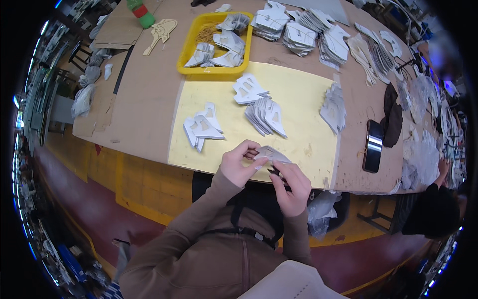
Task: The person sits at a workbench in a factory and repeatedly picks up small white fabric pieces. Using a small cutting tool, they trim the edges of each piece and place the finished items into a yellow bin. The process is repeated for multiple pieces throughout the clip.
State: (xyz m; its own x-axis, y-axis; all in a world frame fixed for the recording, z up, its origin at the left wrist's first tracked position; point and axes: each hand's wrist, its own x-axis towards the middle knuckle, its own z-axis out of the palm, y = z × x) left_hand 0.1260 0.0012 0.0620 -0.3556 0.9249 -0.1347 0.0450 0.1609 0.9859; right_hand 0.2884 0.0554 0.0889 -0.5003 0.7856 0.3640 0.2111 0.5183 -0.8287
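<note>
Close to the table's front edge, my left hand [238,164] pinches a pale grey-white shaped piece [271,153] with cut-out openings. My right hand [293,187] is closed around a small black tool [273,171], its tip close to the piece's lower edge; the tool's exact kind is partly hidden by the fingers. Beyond the hands lie a fanned stack of similar pieces [265,117] and another small stack [248,88] touching it. To the left sits a loose group of white pieces [203,127]; on the right is a grey stack [333,108].
All this lies on a yellow sheet [298,89] over a brown-covered table [144,99]. A yellow tray [185,57] holds pieces and rubber bands. Tied stacks [298,37] stand at the back right. A phone [373,146], dark cloth [392,117] and green bottle [142,14] lie around.
</note>
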